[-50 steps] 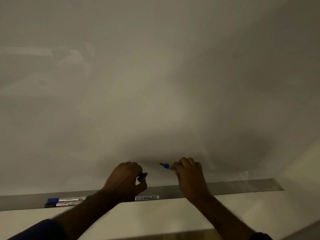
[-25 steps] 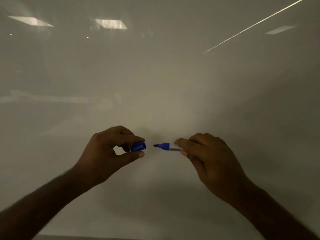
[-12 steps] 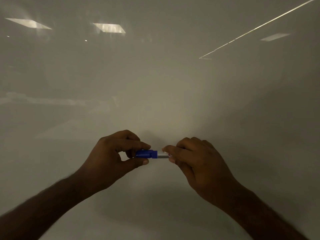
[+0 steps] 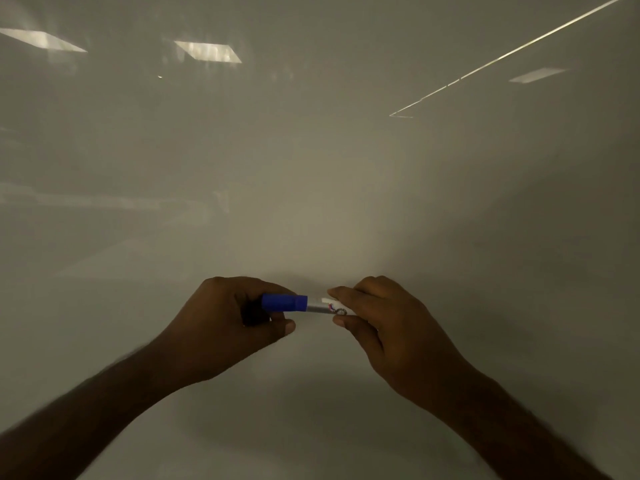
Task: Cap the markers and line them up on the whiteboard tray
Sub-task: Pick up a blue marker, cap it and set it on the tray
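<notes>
I hold one marker [image 4: 317, 308] level in front of the whiteboard, between both hands. Its blue cap [image 4: 284, 302] sits on the left end of the grey barrel. My left hand [image 4: 228, 320] pinches the cap with thumb and fingers. My right hand [image 4: 384, 320] grips the barrel's right part, where a white label shows; the rest of the barrel is hidden in that fist. The whiteboard tray and the other markers are out of view.
The whiteboard [image 4: 311, 185] fills the whole view behind my hands. It reflects ceiling lights [image 4: 207, 51] near the top and a bright thin line [image 4: 502, 60] at the upper right.
One second ago the cap and the bare blue tip were apart. The cap has since gone onto the tip. The view has lifted off the tray.
</notes>
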{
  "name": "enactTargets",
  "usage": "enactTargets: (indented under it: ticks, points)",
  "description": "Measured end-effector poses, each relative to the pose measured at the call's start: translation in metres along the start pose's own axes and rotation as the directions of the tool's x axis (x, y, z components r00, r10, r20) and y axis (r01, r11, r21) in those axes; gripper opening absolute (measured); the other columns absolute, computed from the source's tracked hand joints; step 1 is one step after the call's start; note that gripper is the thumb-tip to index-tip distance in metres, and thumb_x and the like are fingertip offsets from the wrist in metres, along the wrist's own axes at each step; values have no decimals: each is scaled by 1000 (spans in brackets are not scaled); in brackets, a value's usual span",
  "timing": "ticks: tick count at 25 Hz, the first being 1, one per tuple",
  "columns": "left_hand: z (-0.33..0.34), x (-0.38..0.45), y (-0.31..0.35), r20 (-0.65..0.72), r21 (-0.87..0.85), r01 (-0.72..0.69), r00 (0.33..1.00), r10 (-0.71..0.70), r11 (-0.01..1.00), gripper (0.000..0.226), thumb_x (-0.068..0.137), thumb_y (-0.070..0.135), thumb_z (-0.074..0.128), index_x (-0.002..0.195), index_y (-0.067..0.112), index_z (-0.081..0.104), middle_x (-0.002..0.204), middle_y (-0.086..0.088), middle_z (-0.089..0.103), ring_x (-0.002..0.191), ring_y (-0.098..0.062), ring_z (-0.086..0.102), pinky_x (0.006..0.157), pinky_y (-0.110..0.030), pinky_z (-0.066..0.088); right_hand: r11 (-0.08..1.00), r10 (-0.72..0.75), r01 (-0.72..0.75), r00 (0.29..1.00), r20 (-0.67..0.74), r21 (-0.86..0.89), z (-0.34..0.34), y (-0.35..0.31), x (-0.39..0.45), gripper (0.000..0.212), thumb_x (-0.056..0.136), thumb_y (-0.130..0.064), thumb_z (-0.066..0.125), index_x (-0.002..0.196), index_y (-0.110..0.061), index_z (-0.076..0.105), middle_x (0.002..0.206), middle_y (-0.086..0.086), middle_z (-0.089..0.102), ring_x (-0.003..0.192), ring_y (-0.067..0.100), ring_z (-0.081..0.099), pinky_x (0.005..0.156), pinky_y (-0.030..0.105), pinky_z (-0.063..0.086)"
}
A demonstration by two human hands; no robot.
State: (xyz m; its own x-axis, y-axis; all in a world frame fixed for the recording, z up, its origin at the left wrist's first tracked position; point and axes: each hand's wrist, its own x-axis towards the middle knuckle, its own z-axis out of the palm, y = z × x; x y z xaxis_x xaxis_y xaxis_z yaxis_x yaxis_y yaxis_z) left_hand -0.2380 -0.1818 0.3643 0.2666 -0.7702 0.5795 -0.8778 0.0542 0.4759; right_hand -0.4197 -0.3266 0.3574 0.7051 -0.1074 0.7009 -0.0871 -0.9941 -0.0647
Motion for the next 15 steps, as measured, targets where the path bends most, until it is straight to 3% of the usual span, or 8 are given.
enactTargets:
  ticks: [3, 5, 7, 10, 15]
  points:
    - [0, -3, 1, 70, -216, 32, 997, -17, 976, 14, 87, 38, 60, 94, 32, 71, 73, -2, 67, 63, -11, 60, 58, -20, 48, 1000, 1, -1, 1000, 6, -26, 1, 1, -2, 33, 90, -26, 52, 118, -11, 61, 89, 5, 64, 78, 20, 55, 63, 35, 50]
    - [5, -4, -1, 78, -233, 42, 997, -24, 972, 41, 91, 50, 41, 81, 20, 67, 67, -8, 60, 57, -16, 52, 57, -32, 45, 999, 7, -7, 1000, 11, -40, 2, 2, -3, 33, 90, -28, 53, 119, -14, 61, 86, 3, 64, 75, 17, 54, 60, 31, 48]
    - [11, -6, -1, 58, -177, 57, 997, -47, 983, 51, 96, 52, 29, 69, 22, 59, 57, 0, 50, 51, -13, 42, 52, -28, 38, 999, 8, -7, 1000, 12, -44, 2, 2, -4, 34, 91, -31, 53, 119, -16, 62, 83, 0, 63, 71, 13, 51, 59, 25, 42]
    - [23, -8, 1, 2, -209, 124, 992, -127, 970, 49, 89, 56, 26, 56, 25, 45, 49, 7, 40, 46, -8, 33, 47, -20, 29, 999, 10, -9, 1000, 18, -45, 1, 0, -4, 37, 93, -40, 46, 119, -19, 61, 80, -4, 60, 68, 10, 48, 58, 23, 38]
    - [38, -6, 4, -64, -296, 193, 973, -221, 936, 49, 84, 59, 27, 47, 30, 40, 45, 6, 31, 43, -10, 25, 47, -31, 25, 998, -1, 2, 1000, 12, -70, 1, -2, -5, 38, 94, -41, 39, 112, -18, 64, 74, -5, 53, 65, 7, 37, 57, 21, 33]
